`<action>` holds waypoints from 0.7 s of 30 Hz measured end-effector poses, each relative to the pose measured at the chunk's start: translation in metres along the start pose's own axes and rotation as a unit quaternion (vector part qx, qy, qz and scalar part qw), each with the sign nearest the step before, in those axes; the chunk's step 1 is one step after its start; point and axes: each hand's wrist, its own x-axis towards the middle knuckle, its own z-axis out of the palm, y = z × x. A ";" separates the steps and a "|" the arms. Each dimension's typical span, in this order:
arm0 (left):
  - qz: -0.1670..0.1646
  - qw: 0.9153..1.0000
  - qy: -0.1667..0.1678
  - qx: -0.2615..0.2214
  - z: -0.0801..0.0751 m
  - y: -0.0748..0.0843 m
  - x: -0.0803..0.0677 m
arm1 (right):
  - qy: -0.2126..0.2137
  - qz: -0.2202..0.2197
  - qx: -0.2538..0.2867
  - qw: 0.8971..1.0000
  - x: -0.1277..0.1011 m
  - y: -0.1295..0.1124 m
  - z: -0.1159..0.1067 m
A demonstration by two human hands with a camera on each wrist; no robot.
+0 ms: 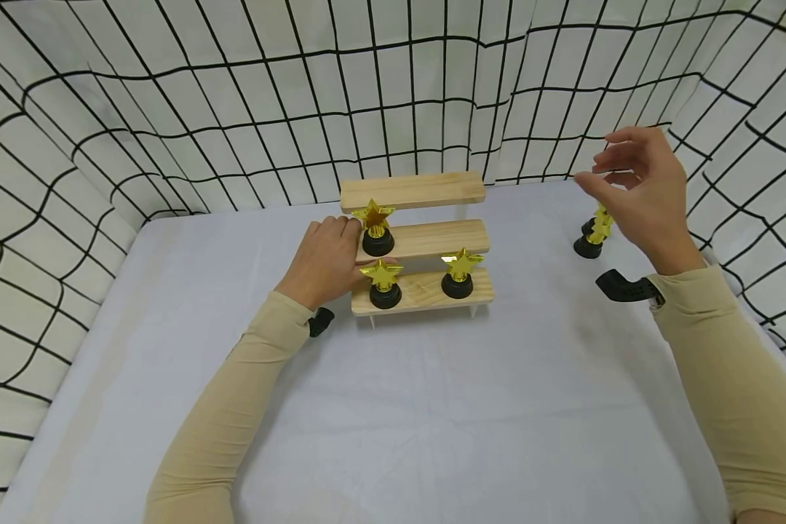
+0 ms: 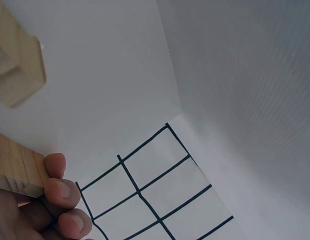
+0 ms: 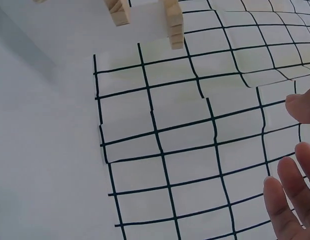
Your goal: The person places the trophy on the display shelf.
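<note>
A three-tier wooden display stand [image 1: 432,240] stands on the white table. My left hand [image 1: 327,255] grips the left end of its middle board [image 2: 14,162], thumb below, fingers around the end. Close to that hand a gold star trophy [image 1: 376,241] with a black base stands on the middle tier. The bottom tier bears another star trophy [image 1: 384,295] at its left and a third trophy [image 1: 458,285] at its right. My right hand [image 1: 648,189] is raised at the right with fingers apart and loosely bent, holding nothing. Just beyond it, partly hidden, are more star trophies [image 1: 588,246].
White walls with a black grid [image 1: 399,87] enclose the back and sides of the table. The white tabletop [image 1: 432,407] stretches in front of the stand. Black wrist bands show on the left wrist [image 1: 321,322] and right wrist [image 1: 629,286].
</note>
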 end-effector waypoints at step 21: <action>0.004 1.000 0.009 0.004 0.000 0.000 0.000 | 0.035 0.087 -0.009 0.996 -0.017 0.048 -0.011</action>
